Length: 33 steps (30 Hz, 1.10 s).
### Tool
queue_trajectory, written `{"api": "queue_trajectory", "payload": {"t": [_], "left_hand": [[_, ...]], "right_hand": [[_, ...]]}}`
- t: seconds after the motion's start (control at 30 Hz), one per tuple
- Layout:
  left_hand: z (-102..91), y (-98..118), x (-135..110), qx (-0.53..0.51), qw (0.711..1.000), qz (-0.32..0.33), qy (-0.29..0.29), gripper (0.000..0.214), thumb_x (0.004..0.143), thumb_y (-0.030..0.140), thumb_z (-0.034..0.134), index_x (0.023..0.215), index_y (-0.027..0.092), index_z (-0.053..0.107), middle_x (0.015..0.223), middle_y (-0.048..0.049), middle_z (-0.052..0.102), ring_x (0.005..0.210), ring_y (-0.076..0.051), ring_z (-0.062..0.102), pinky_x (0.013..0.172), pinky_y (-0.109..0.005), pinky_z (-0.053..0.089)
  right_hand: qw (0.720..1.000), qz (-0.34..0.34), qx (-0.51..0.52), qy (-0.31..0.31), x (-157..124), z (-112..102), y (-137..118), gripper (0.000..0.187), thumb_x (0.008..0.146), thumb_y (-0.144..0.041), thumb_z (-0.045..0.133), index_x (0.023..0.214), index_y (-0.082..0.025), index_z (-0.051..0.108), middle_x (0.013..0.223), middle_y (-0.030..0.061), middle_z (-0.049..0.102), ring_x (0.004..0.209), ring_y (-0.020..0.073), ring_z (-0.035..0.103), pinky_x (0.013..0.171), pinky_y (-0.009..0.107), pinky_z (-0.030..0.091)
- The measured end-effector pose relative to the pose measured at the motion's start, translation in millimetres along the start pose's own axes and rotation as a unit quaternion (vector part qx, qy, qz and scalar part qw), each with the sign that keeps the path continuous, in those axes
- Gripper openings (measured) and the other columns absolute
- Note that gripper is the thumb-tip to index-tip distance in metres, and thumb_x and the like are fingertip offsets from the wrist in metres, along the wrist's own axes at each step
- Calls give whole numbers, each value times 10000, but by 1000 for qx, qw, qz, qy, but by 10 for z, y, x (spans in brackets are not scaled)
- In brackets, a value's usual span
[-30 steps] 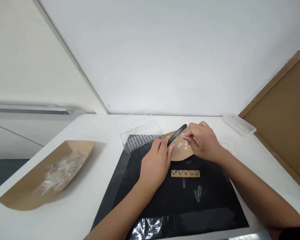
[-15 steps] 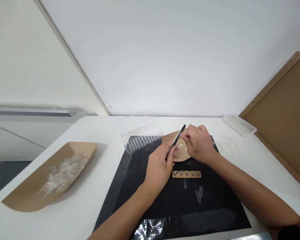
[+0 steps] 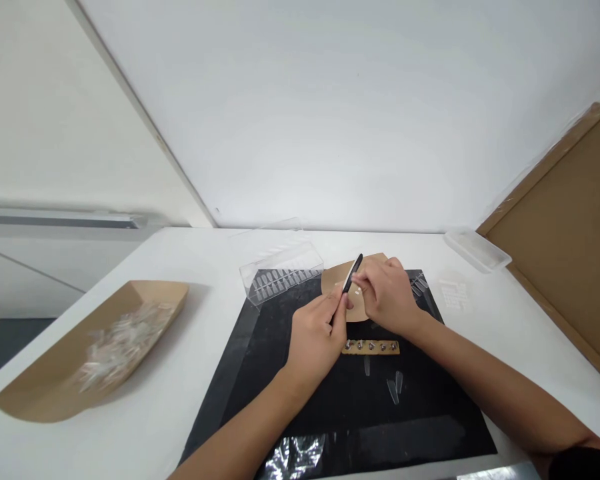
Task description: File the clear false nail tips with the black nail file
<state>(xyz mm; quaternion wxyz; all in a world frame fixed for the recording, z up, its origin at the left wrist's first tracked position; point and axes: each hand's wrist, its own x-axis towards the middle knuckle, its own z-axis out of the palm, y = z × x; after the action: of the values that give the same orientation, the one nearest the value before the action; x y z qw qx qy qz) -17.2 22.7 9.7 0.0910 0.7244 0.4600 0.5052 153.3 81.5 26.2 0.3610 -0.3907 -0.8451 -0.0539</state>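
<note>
My left hand point(image 3: 316, 336) is closed round the lower end of a black nail file point(image 3: 351, 275), which points up and away. My right hand point(image 3: 386, 295) is pinched shut against the file's upper part, holding something too small to make out. Both hands hover over a brown paper piece point(image 3: 335, 280) on a black mat point(image 3: 280, 387). Just below them lies a small brown strip point(image 3: 371, 347) with a row of studs. A few clear nail tips point(image 3: 394, 388) lie on the mat under the strip.
A clear box of nail tips point(image 3: 281, 273) stands at the mat's far left corner. A brown paper tray point(image 3: 40, 393) with several clear tips sits at left. A shallow plastic tray point(image 3: 477, 249) and brown board point(image 3: 565, 240) are at right. Crinkled plastic point(image 3: 297, 457) lies near me.
The file has tilted more upright and my right hand has slid left and nearer along it. My left hand has shifted slightly toward me.
</note>
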Motion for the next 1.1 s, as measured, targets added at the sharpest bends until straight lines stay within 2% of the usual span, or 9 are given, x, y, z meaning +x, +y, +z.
{"api": "queue_trajectory", "payload": {"t": [0.07, 0.2, 0.33, 0.47, 0.6, 0.73, 0.87, 1.0, 1.1], "left_hand": [[1, -2, 2, 1, 1000, 4, -1, 283, 1036, 199, 522, 830, 191, 716, 766, -24, 750, 669, -149, 710, 652, -248, 524], [-5, 3, 6, 3, 1000, 6, 5, 264, 1034, 195, 532, 837, 187, 708, 758, -15, 746, 651, -143, 704, 635, -244, 507], [-15, -3, 7, 4, 1000, 10, 5, 267, 1032, 195, 543, 820, 181, 704, 743, -12, 740, 641, -139, 704, 632, -239, 507], [-25, -16, 12, 13, 1000, 1, 4, 263, 1033, 207, 548, 845, 184, 731, 738, -6, 745, 618, -134, 695, 629, -237, 508], [-22, -22, 15, 15, 1000, 9, 7, 270, 1026, 198, 559, 824, 174, 736, 728, -4, 743, 620, -129, 699, 629, -226, 504], [-16, -20, 13, 11, 1000, 5, 12, 252, 1023, 191, 565, 846, 173, 745, 734, -2, 741, 621, -125, 696, 624, -222, 491], [-10, -31, 10, 13, 1000, 4, 6, 265, 1024, 191, 564, 825, 169, 738, 721, -3, 738, 606, -122, 688, 617, -217, 487], [-20, -31, 20, 15, 1000, 2, 14, 255, 1022, 191, 570, 822, 170, 728, 712, 3, 734, 592, -118, 681, 629, -214, 494], [-34, -16, 25, 16, 1000, 10, 12, 254, 1020, 181, 569, 820, 166, 725, 719, -3, 738, 599, -119, 686, 625, -211, 492]], "right_hand": [[1000, -13, 1, -18, 5, -14, 5, 246, 1065, -243, 439, 824, -217, 481, 758, 7, 625, 650, 172, 508, 725, 360, 281], [1000, 8, -13, 12, 21, -49, 6, 251, 1067, -239, 438, 821, -216, 478, 784, 15, 641, 655, 170, 509, 746, 360, 289], [999, -40, 6, -34, 16, -43, 4, 210, 1052, -219, 451, 848, -215, 500, 774, 4, 648, 644, 167, 498, 734, 359, 282], [1000, 1, 7, 10, 18, -19, 18, 252, 1075, -247, 436, 831, -210, 487, 797, 17, 652, 679, 168, 533, 760, 356, 300], [998, -46, 21, -26, 19, -21, 17, 227, 1052, -219, 444, 831, -210, 498, 757, 4, 640, 650, 165, 513, 754, 356, 298], [1000, 2, 16, 15, 21, -23, 5, 254, 1066, -247, 446, 819, -210, 491, 779, 11, 643, 661, 160, 514, 757, 357, 295], [998, -43, 34, -23, 1, 0, -4, 223, 1045, -210, 456, 825, -211, 492, 747, -5, 634, 622, 152, 474, 734, 352, 282], [1000, -13, 27, 10, -10, 14, -18, 231, 1058, -229, 469, 831, -206, 507, 770, -3, 644, 666, 152, 519, 771, 350, 294], [998, -50, 33, -5, -4, 2, -42, 242, 1047, -201, 453, 809, -207, 498, 739, -12, 635, 618, 145, 481, 742, 348, 281]]}}
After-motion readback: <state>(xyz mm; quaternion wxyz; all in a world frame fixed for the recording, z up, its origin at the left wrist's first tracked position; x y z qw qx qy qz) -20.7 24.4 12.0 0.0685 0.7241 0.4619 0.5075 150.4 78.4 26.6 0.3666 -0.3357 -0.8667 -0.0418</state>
